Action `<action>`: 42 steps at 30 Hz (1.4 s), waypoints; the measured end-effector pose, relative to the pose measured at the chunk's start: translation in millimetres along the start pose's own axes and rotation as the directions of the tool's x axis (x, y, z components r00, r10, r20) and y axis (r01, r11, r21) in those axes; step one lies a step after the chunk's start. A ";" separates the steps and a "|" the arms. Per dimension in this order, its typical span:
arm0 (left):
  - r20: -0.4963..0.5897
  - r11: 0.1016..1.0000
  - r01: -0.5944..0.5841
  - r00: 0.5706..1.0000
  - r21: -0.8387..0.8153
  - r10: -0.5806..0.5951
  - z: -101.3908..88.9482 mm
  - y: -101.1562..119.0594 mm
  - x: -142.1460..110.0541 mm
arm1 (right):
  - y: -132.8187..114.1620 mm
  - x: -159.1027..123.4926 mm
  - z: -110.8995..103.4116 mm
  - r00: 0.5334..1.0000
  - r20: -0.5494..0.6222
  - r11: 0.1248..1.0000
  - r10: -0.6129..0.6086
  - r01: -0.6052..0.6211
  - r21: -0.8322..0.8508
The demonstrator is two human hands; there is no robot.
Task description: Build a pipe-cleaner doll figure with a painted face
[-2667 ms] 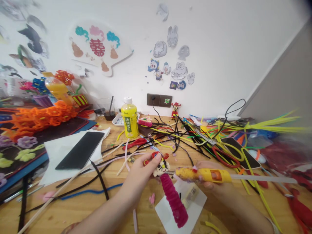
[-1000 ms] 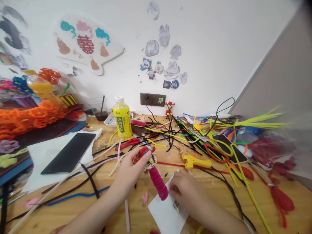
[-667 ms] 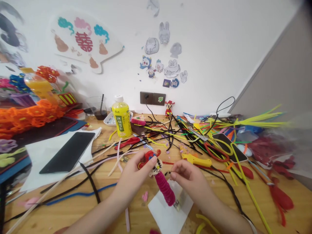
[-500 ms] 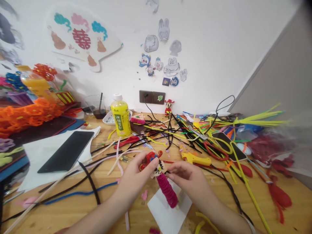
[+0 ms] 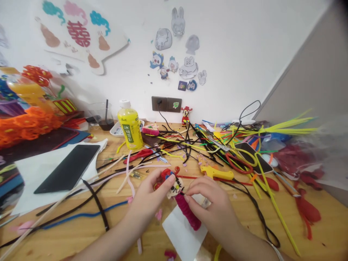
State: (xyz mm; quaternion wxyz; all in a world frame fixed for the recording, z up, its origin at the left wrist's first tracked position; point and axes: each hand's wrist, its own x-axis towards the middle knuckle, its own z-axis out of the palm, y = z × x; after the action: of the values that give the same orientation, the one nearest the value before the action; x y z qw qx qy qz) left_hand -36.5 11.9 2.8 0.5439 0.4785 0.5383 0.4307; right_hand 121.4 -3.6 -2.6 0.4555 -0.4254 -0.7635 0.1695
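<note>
Though tilted, pipe-cleaner doll [image 5: 178, 192] between both hands [image 5: 149, 197] [image 5: 210, 206] (touching)

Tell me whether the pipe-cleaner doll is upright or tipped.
Tipped: the doll slants, magenta body running down right, held by left hand and right hand.

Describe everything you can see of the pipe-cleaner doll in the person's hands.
The doll is made of fuzzy chenille stems. It has a long, thick body of tightly wound crimson stem, a pale round face with dark markings, and a red headdress with a curl on top. It slants down toward the lower right, over a white paper sheet. The left hand grips the head end; the right hand's fingers touch it near the neck.
</note>
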 end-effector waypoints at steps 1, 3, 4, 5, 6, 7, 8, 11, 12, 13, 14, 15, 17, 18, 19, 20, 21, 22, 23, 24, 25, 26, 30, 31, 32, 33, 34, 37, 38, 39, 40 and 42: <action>0.010 1.000 0.007 1.000 -0.001 -0.007 0.2 -1.0 -0.1 | 0.0 -0.2 0.2 1.000 -0.014 1.000 -0.010 0.010 0.001; 0.021 1.000 0.008 1.000 -0.007 -0.008 0.4 -2.3 -0.5 | -0.3 -0.5 0.6 0.999 -0.028 0.999 -0.032 0.032 0.003; 0.022 1.000 0.004 1.000 -0.008 -0.004 0.4 -2.7 -0.7 | -0.6 -0.7 0.7 0.999 -0.028 0.999 -0.043 0.043 0.000; 0.023 1.000 -0.002 1.000 -0.007 0.002 0.4 -2.9 -0.8 | -1.0 -0.7 0.8 0.998 -0.027 0.999 -0.054 0.054 -0.006; 0.026 1.000 -0.007 1.000 -0.003 0.007 0.4 -3.1 -0.9 | -1.4 -0.8 0.8 0.997 -0.029 0.998 -0.067 0.067 -0.015; 0.029 1.000 -0.012 1.000 0.002 0.012 0.3 -3.2 -0.9 | -1.9 -0.9 0.9 0.996 -0.036 0.996 -0.081 0.080 -0.027; 0.032 1.000 -0.017 0.999 0.007 0.017 0.2 -3.4 -0.9 | -2.2 -0.9 1.0 0.995 -0.044 0.995 -0.093 0.091 -0.039; 0.036 1.000 -0.022 0.999 0.011 0.021 0.1 -4.2 -0.9 | -3.3 -1.1 1.2 0.990 -0.067 0.990 -0.127 0.123 -0.065; 0.036 1.000 -0.021 0.999 0.009 0.021 0.2 -4.4 -1.0 | -3.7 -1.2 1.3 0.988 -0.071 0.989 -0.135 0.130 -0.072; 0.038 1.000 -0.020 0.999 0.007 0.020 0.3 -4.6 -1.3 | -4.0 -1.4 1.5 0.987 -0.076 0.987 -0.142 0.136 -0.079; 0.037 1.000 -0.018 0.999 0.004 0.017 0.4 -4.7 -1.5 | -4.4 -1.5 1.6 0.985 -0.082 0.986 -0.149 0.142 -0.086; 0.036 1.000 -0.014 0.999 0.002 0.014 0.6 -4.6 -1.8 | -4.9 -1.7 1.8 0.984 -0.091 0.985 -0.156 0.148 -0.092; 0.035 1.000 -0.006 0.999 0.003 0.005 0.6 -4.4 -2.3 | -5.8 -2.1 2.0 0.980 -0.109 0.983 -0.167 0.156 -0.099; 0.038 1.000 -0.002 0.999 0.005 0.002 0.6 -4.4 -2.4 | -6.2 -2.2 2.0 0.978 -0.116 0.982 -0.172 0.160 -0.101; 0.042 1.000 -0.001 0.999 0.007 0.001 0.4 -4.6 -2.5 | -6.6 -2.3 1.9 0.977 -0.119 0.981 -0.176 0.165 -0.101; 0.047 1.000 -0.002 0.999 0.009 0.002 0.2 -4.8 -2.5 | -7.0 -2.4 1.8 0.976 -0.122 0.981 -0.180 0.168 -0.100; 0.052 1.000 -0.004 0.999 0.014 0.003 -0.1 -5.2 -2.4 | -7.4 -2.4 1.6 0.976 -0.123 0.980 -0.182 0.170 -0.100; 0.054 1.000 -0.007 0.999 0.021 0.005 -0.4 -5.6 -2.2 | -7.7 -2.4 1.4 0.975 -0.122 0.980 -0.184 0.172 -0.098; 0.055 1.000 -0.009 0.998 0.030 0.008 -0.5 -6.1 -2.0 | -7.9 -2.4 1.3 0.975 -0.121 0.980 -0.186 0.175 -0.096; 0.054 0.999 -0.012 0.998 0.040 0.010 -0.6 -6.5 -1.8 | -8.0 -2.3 1.2 0.975 -0.119 0.980 -0.187 0.176 -0.094; 0.053 0.999 -0.014 0.999 0.049 0.011 -0.6 -6.8 -1.5 | -8.1 -2.2 1.2 0.975 -0.117 0.980 -0.188 0.177 -0.094; 0.051 0.998 -0.016 0.999 0.054 0.013 -0.5 -7.1 -1.4 | -8.2 -2.0 1.3 0.974 -0.117 0.979 -0.192 0.181 -0.096; 0.045 0.999 -0.015 0.999 0.051 0.012 0.5 -8.0 -1.1 | -8.5 -1.3 2.0 0.965 -0.135 0.971 -0.226 0.212 -0.110; 0.042 0.999 -0.013 0.999 0.047 0.011 0.7 -8.1 -1.2 | -8.5 -1.1 2.1 0.962 -0.139 0.969 -0.233 0.218 -0.115; 0.039 0.999 -0.012 0.999 0.042 0.010 0.7 -8.3 -1.2 | -8.6 -1.0 2.2 0.961 -0.141 0.968 -0.236 0.221 -0.119; 0.035 0.999 -0.013 0.999 0.036 0.012 0.7 -8.4 -1.2 | -8.6 -1.0 2.1 0.962 -0.138 0.967 -0.237 0.221 -0.124; 0.030 0.999 -0.014 0.999 0.032 0.013 0.6 -8.5 -1.3 | -8.5 -1.0 2.1 0.962 -0.135 0.967 -0.237 0.220 -0.129; 0.017 0.999 -0.012 1.000 0.046 0.011 0.1 -8.8 -1.5 | -8.0 -1.4 1.9 0.967 -0.117 0.968 -0.227 0.210 -0.137; 0.013 0.998 -0.011 1.000 0.054 0.010 0.1 -8.9 -1.6 | -7.7 -1.6 2.0 0.969 -0.112 0.969 -0.221 0.205 -0.138; 0.011 0.998 -0.010 1.000 0.062 0.009 0.2 -9.1 -1.6 | -7.4 -1.8 2.1 0.970 -0.109 0.970 -0.216 0.200 -0.140; 0.010 0.998 -0.009 1.000 0.067 0.009 0.4 -9.3 -1.5 | -6.9 -2.0 2.2 0.973 -0.106 0.972 -0.207 0.191 -0.139; 0.007 0.998 -0.007 1.000 0.068 0.006 0.9 -9.8 -1.1 | -6.0 -2.4 2.4 0.978 -0.097 0.976 -0.186 0.173 -0.132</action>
State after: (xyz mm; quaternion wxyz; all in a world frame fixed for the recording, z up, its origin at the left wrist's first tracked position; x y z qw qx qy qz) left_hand -36.1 9.1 -6.7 0.5278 0.4999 0.5490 0.4123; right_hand 117.0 -8.7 -1.3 0.4829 -0.3904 -0.7818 0.0568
